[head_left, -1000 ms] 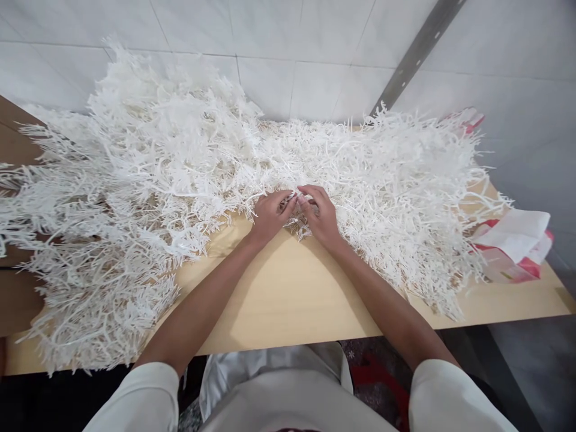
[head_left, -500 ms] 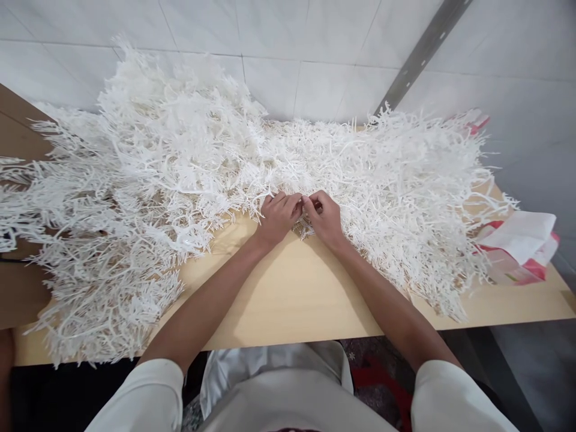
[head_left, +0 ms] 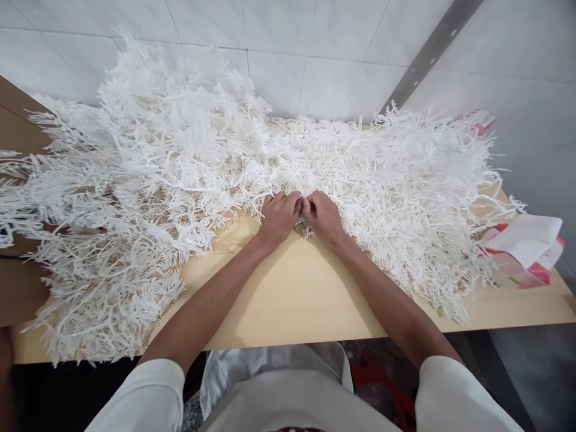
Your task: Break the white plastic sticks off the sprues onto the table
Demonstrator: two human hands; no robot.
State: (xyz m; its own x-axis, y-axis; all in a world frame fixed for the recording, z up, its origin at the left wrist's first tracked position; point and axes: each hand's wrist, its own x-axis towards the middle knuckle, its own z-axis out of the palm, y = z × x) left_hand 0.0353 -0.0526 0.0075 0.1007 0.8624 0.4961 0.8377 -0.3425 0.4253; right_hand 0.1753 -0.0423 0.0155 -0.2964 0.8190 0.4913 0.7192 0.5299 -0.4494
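A big heap of white, branching plastic sprigs (head_left: pixel 387 198), like artificial foliage, spreads across the wooden table (head_left: pixel 306 300). At the front middle of the heap, my left hand (head_left: pixel 279 216) is closed, its fingers curled around white sprigs. My right hand (head_left: pixel 323 217) meets it fingertip to fingertip, thumb and forefinger pinched together. The small piece between the fingertips is mostly hidden, but white strands come out around and beneath both hands. On the left, a taller mound of the same sprigs (head_left: pixel 175 138) rises toward the wall.
A white and pink plastic packet (head_left: pixel 524 249) lies at the table's right end. Brown cardboard (head_left: pixel 20 132) stands at the left edge. Behind the heap is a tiled wall (head_left: pixel 279 78) with a slanted grey metal strip (head_left: pixel 425 60). The table's front edge runs close to my body.
Both hands stay together in nearly the same place, with a slight shift of the right fingers. The view has moved slightly.
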